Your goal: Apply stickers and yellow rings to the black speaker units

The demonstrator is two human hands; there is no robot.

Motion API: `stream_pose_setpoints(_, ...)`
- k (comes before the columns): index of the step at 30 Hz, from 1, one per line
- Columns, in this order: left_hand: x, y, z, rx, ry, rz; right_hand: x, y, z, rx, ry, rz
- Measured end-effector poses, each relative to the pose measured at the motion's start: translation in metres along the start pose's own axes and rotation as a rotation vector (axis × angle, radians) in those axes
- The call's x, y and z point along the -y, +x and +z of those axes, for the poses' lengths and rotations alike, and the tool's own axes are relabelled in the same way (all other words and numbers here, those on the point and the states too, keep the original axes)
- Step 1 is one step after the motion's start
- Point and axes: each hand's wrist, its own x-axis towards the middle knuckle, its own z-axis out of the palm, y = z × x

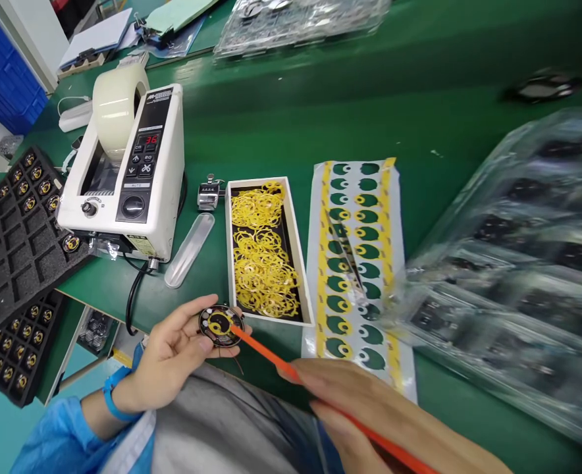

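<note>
Near the table's front edge, my left hand (170, 352) is closed around the rim of a small round black part (232, 338). A yellow ring (216, 327) lies on the part's upper face, and a thin wire hangs below it. My right hand (365, 411) grips a long orange stick (271, 357), whose tip touches the part near the yellow ring. Just beyond the hands stands a white box (305, 315) holding a tangle of yellow rings (266, 276). To its right lies a sheet of yellow ring stickers (340, 286), many of them peeled out, with tweezers (346, 253) across it.
A white tape dispenser (167, 191) stands at left, beside a tally counter (208, 195) and a clear plastic strip (189, 250). Black foam trays (29, 263) with round parts overhang the left edge. Clear plastic trays (498, 316) fill the right side.
</note>
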Motion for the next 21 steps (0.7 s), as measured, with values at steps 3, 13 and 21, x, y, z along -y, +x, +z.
stream_pose_setpoints(3,0.002,-0.002,0.003,-0.014,0.035,0.031,0.007,0.002,0.010,-0.117,-0.047,0.171)
stream_pose_setpoints(13,0.011,-0.003,0.004,-0.134,0.183,-0.030,0.006,0.008,0.037,-0.182,-0.038,0.007)
stream_pose_setpoints(21,0.012,0.001,-0.001,-0.132,0.136,-0.017,-0.004,-0.001,0.023,0.148,-0.344,-0.443)
